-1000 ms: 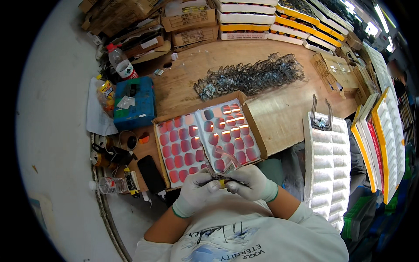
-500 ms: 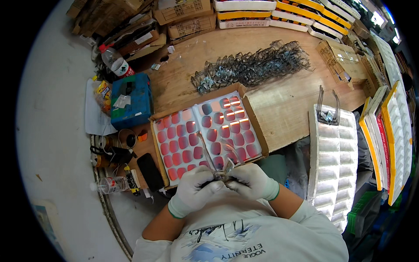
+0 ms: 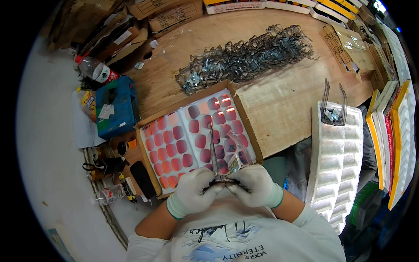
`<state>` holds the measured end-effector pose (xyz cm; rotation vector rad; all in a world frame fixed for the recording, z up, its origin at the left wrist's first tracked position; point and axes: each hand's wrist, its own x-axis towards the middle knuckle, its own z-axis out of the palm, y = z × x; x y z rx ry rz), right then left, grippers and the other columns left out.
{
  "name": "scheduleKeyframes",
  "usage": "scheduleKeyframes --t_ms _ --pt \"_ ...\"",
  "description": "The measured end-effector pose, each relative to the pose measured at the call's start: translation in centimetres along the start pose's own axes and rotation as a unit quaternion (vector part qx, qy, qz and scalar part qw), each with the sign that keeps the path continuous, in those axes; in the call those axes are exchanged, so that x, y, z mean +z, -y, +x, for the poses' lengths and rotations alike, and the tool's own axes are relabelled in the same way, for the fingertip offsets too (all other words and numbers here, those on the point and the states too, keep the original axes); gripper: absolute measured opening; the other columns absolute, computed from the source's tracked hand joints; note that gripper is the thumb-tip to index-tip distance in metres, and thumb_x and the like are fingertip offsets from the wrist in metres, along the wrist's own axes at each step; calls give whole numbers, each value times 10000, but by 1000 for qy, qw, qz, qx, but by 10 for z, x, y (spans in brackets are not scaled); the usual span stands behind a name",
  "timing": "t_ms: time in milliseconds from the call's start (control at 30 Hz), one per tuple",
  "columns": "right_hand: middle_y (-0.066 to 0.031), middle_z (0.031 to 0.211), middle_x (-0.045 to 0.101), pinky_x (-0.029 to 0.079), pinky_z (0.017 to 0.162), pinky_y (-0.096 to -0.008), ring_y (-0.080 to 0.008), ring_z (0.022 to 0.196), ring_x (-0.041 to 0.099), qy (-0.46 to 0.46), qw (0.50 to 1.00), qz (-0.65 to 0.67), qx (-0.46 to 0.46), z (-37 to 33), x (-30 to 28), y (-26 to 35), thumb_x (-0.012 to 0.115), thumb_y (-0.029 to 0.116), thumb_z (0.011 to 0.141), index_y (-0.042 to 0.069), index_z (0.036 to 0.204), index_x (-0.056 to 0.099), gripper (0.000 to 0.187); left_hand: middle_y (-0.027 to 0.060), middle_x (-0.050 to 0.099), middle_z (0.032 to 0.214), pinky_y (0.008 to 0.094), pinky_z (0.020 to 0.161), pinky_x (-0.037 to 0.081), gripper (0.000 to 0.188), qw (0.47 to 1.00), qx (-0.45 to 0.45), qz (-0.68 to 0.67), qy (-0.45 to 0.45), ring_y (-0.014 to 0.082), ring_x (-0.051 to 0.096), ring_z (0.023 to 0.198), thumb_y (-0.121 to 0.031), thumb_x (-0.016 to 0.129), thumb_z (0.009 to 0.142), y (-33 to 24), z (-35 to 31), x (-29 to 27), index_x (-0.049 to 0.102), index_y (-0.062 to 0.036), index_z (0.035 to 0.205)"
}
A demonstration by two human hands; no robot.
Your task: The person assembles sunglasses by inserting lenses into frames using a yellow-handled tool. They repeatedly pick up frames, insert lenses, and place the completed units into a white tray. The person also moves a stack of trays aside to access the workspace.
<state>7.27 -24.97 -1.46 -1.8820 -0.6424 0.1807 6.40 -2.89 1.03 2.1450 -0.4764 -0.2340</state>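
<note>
My left hand [image 3: 195, 190] and my right hand [image 3: 256, 186], both in white gloves, pinch a clear grey eyeglass frame [image 3: 222, 178] between them, close to my chest. Its arms point away from me, and a small tag hangs near the right one. Fingers hide much of the frame's front, so whether lenses sit in it I cannot tell. Just beyond my hands, an open cardboard box [image 3: 252, 124] holds rows of red-to-grey tinted lenses [image 3: 170, 149] on white sheets. Farther back lies a long heap of similar eyeglass frames [image 3: 248, 56].
To the right, a white foam tray [image 3: 334, 174] carries one eyeglass frame [image 3: 334, 115]. On the left are a blue case [image 3: 115, 107], a phone [image 3: 142, 179], and plastic bottles [image 3: 98, 70]. Cardboard boxes [image 3: 174, 17] and stacked foam trays [image 3: 388, 139] border the table.
My view has shifted slightly, so the table items sit a little differently. The eyeglass frame in my hands has tilted, and its arms now show more upright. Both hands keep hold of it.
</note>
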Motion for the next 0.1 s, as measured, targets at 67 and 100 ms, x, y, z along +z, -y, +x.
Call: scheduleKeyframes --t_ms 67,100 --pt "-143 697 632 515 598 -436 -358 638 642 46 994 -97 21 11 -24 -8 704 138 838 46 990 729 180 146 659 798 376 627 506 188 997 21 -26 68 312 641 691 -179 769 797 12 27 -8 731 -62 940" --pt "-146 714 647 527 608 -433 -360 655 655 70 986 -145 32 15 -38 -12 703 137 838 53 1018 739 202 146 659 798 376 627 506 188 997 22 -30 71 312 641 691 -179 769 797 14 32 -8 731 -62 940"
